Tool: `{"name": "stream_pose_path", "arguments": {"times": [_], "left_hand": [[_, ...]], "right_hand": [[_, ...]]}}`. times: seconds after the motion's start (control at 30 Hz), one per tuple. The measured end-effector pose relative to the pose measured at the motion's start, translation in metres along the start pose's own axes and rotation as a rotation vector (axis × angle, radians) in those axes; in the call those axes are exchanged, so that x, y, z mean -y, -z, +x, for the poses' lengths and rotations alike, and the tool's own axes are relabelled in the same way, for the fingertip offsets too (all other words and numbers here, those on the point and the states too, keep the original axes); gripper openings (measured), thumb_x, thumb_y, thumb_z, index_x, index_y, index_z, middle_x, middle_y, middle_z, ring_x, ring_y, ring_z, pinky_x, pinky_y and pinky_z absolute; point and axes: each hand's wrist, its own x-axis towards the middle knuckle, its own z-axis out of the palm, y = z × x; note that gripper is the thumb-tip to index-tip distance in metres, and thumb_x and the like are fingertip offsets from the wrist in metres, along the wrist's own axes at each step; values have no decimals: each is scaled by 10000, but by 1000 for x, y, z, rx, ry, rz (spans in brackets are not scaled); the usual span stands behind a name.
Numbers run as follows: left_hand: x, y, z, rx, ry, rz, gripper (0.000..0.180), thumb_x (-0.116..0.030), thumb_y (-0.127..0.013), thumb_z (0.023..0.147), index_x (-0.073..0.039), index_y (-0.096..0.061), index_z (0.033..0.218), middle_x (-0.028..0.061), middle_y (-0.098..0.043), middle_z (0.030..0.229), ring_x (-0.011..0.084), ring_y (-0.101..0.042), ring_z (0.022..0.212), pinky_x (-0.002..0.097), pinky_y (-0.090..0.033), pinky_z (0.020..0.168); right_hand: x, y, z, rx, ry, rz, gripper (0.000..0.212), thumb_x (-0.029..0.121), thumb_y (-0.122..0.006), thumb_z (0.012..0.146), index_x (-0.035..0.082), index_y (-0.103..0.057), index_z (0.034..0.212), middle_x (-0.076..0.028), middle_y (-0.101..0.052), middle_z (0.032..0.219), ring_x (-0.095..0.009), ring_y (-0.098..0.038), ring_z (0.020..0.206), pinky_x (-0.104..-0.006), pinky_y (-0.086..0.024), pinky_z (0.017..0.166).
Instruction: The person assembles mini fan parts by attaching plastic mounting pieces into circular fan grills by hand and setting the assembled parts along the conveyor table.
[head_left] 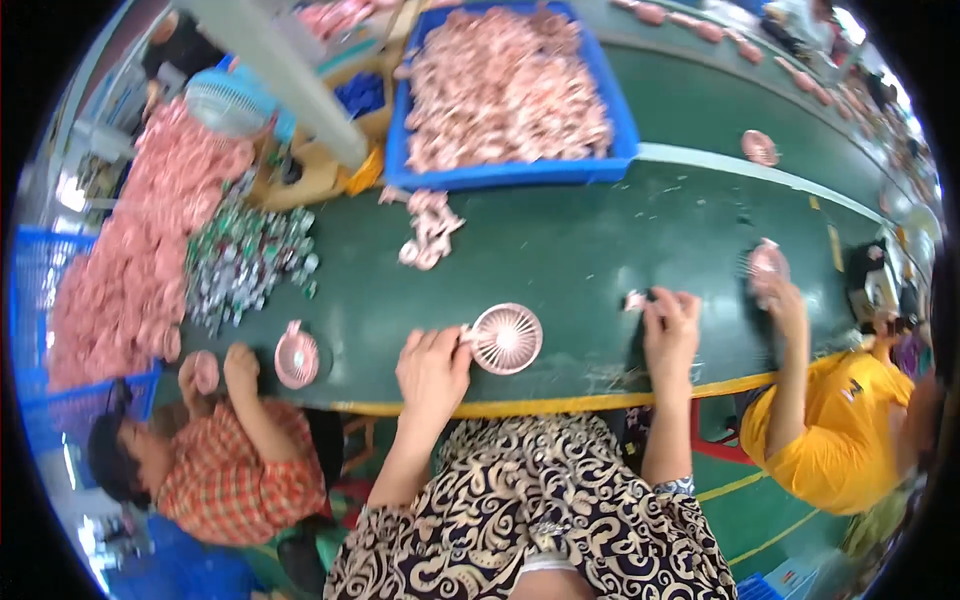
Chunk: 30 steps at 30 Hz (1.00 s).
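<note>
My left hand (432,370) grips the short stem of a pink, round, slatted plastic fan cover (507,338), which lies face up on the green work table, its slats spreading out from the middle. To the right, my right hand (672,335) is bent over the table, thumb and fingers pinched at a small pink plastic part (634,300). The part's exact shape is too small to make out. Ahead of my left hand, a small cluster of pink plastic pieces (432,230) lies loose on the table.
A blue tray (520,176) heaped with pink pieces stands at the back. Left are a pile of pink round parts (140,260) and small silvery-green parts (250,255). Co-workers in a checked shirt (240,480) and a yellow shirt (830,435) handle similar parts. A slanted post (280,80) rises back left.
</note>
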Motion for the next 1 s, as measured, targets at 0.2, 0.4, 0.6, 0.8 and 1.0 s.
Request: {"name": "stream_pose_path", "arguments": {"times": [0.2, 0.4, 0.6, 0.8, 1.0], "left_hand": [[-1, 1, -2, 57, 71, -135, 118, -147, -739, 898, -62, -769, 975, 119, -723, 816, 326, -653, 751, 426, -516, 705], [-1, -3, -7, 113, 114, -263, 116, -139, -730, 905, -58, -774, 975, 115, -732, 804, 317, -664, 740, 411, -523, 708], [-1, -8, -7, 122, 132, -334, 98, -125, -707, 918, -58, -766, 960, 116, -734, 807, 321, -668, 732, 416, -527, 719], [7, -7, -1, 215, 187, -340, 116, -104, -674, 944, -32, -761, 972, 91, -740, 802, 264, -669, 774, 382, -524, 733], [-3, -12, 10, 214, 172, -299, 309, -271, -675, 985, -9, -697, 1146, 115, -726, 780, 296, -681, 763, 409, -530, 731]], "right_hand": [[13, 13, 2, 232, -128, 90, 304, 72, -771, 885, 13, -714, 1178, -163, -646, 970, -282, -660, 767, -392, -547, 706], [101, -13, -18, 319, 182, 373, 248, 98, -829, 842, 27, -720, 1054, -108, -676, 915, -212, -650, 674, -339, -547, 589], [112, -42, -36, 385, 385, 315, 240, 105, -822, 831, 55, -680, 1018, -90, -647, 965, -255, -714, 776, -364, -583, 622], [114, -55, -34, 469, 442, 142, 206, 136, -782, 846, 53, -684, 1008, -81, -600, 936, -259, -686, 842, -368, -567, 634], [128, -48, -27, 507, 512, -136, 177, 114, -705, 779, 68, -687, 949, -97, -590, 930, -251, -679, 835, -362, -583, 617]]}}
